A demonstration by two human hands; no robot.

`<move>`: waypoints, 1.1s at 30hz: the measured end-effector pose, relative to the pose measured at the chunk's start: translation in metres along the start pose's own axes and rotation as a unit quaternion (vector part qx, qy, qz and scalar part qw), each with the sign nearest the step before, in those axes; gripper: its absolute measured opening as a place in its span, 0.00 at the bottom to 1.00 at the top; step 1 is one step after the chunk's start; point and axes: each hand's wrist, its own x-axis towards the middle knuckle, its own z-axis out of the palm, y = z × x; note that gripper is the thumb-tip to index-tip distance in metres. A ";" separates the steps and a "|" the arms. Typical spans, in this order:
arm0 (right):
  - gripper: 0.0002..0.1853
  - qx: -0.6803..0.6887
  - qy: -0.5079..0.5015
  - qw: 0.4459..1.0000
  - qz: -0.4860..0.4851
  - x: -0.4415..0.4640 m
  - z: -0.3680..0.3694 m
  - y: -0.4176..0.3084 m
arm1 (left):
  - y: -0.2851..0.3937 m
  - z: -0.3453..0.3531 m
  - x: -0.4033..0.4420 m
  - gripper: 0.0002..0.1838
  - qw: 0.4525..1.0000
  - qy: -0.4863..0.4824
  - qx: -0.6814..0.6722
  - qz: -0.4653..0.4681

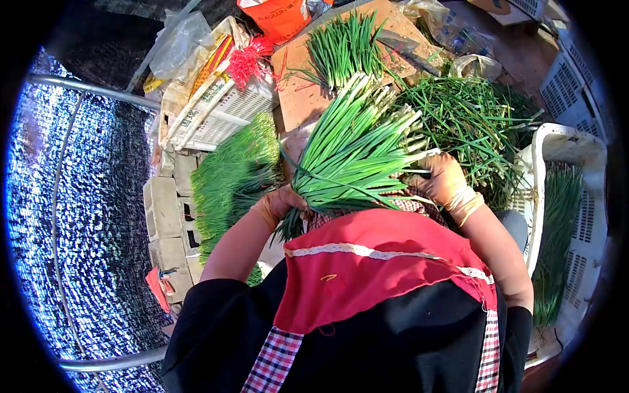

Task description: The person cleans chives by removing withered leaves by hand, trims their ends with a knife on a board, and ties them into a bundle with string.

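A large bunch of green chives [360, 147] lies across my lap, its pale stem ends fanned toward the upper right. My left hand [286, 200], in a thin glove, is closed around the leafy side of the bunch at its lower left. At the stem ends, my gloved right hand [445, 180] has its fingers bent in on a few pale stalks; the fingertips are partly hidden. Beyond the bunch, a smaller pile of chives [344, 49] rests on a brown board [304, 98]. A blade-like metal tool [400, 42] lies beside that pile.
Loose, tangled chives [468, 114] are heaped to the right. Neatly stacked chives [236, 170] stand at left by concrete blocks [164, 206]. A white crate [538, 190] with chives is at far right. Another white crate [226, 108] carries red ties [249, 63]; an orange bag [275, 18] stands behind.
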 end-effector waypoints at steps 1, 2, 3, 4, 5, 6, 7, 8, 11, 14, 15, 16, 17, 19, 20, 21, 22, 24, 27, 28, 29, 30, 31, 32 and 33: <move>0.16 -0.040 -0.006 0.999 0.015 0.001 -0.003 -0.012 | 0.001 0.000 0.001 0.25 1.000 0.000 0.004 0.002; 0.16 -0.050 -0.001 0.999 -0.004 0.003 0.001 -0.009 | 0.001 0.001 0.001 0.24 1.000 -0.001 0.008 0.002; 0.16 -0.060 0.004 0.998 -0.023 0.004 0.005 -0.005 | 0.002 0.001 0.001 0.24 1.000 -0.002 0.009 0.003; 0.14 -0.126 0.049 0.988 -0.075 0.001 0.005 0.001 | 0.002 0.001 0.003 0.24 1.000 -0.003 0.012 0.004; 0.12 -0.190 0.094 0.969 -0.127 -0.003 0.003 0.008 | 0.003 0.001 0.003 0.23 1.000 -0.002 0.016 0.007; 0.08 -0.178 0.073 0.974 -0.121 -0.001 -0.010 0.014 | 0.004 0.001 0.003 0.23 1.000 -0.001 0.020 0.008; 0.05 -0.351 0.021 0.936 0.020 0.001 -0.029 0.013 | 0.003 0.001 0.004 0.23 1.000 0.000 0.023 0.008; 0.05 -0.248 0.116 0.957 0.096 -0.012 -0.060 0.030 | 0.003 0.001 0.004 0.23 1.000 0.001 0.023 0.007; 0.17 -0.281 0.166 0.914 0.240 -0.049 -0.122 0.069 | 0.003 0.001 0.005 0.22 1.000 0.004 0.028 0.012; 0.23 -0.105 0.097 0.989 0.047 -0.062 -0.074 0.019 | 0.003 0.003 0.005 0.21 0.999 0.008 0.041 0.016; 0.22 -0.048 0.042 0.994 -0.093 -0.059 -0.056 -0.006 | 0.004 0.003 0.005 0.20 0.999 0.008 0.050 0.018; 0.19 -0.144 -0.024 0.985 -0.094 -0.054 -0.036 -0.009 | 0.005 0.005 0.004 0.20 0.998 0.012 0.065 0.021; 0.16 -0.235 -0.089 0.963 -0.096 -0.050 -0.018 -0.006 | 0.008 0.009 0.002 0.20 0.996 0.018 0.079 0.024; 0.13 -0.453 -0.071 0.884 -0.092 -0.049 -0.006 0.007 | 0.017 0.021 -0.004 0.19 0.986 0.059 0.145 0.060; 0.11 -0.410 -0.001 0.899 -0.152 -0.048 -0.022 -0.002 | 0.023 0.032 -0.006 0.19 0.972 0.097 0.187 0.102; 0.04 -0.359 0.012 0.920 -0.157 -0.049 -0.022 0.018 | 0.031 0.042 -0.010 0.19 0.956 0.138 0.219 0.141; 0.03 -0.338 0.049 0.929 -0.146 -0.053 -0.031 0.017 | 0.065 0.068 -0.026 0.17 0.976 0.113 0.180 0.049; 0.10 -0.340 0.056 0.936 -0.074 -0.066 -0.041 0.043 | 0.093 0.065 -0.033 0.14 0.960 0.061 0.267 -0.049; 0.10 -0.429 0.131 0.893 -0.037 -0.075 -0.093 0.063 | 0.133 0.073 -0.037 0.17 0.940 0.072 0.330 -0.052; 0.08 -0.396 0.148 0.903 0.079 -0.086 -0.122 0.079 | 0.151 0.075 -0.038 0.20 0.895 0.093 0.432 -0.052; 0.09 -0.362 0.167 0.894 0.203 -0.097 -0.151 0.094 | 0.169 0.080 -0.042 0.23 0.817 0.121 0.563 -0.044; 0.12 -0.332 0.181 0.870 0.317 -0.108 -0.180 0.110 | 0.188 0.093 -0.044 0.25 0.721 0.148 0.676 -0.028; 0.17 -0.317 0.086 0.861 0.388 -0.096 -0.183 0.073 | 0.206 0.119 -0.045 0.25 0.617 0.158 0.771 0.011; 0.23 -0.333 0.119 0.883 0.309 -0.092 -0.171 0.039 | 0.224 0.146 -0.045 0.25 0.497 0.181 0.848 0.046; 0.30 -0.349 0.154 0.896 0.227 -0.088 -0.161 0.012 | 0.237 0.178 -0.048 0.24 0.425 0.191 0.878 0.115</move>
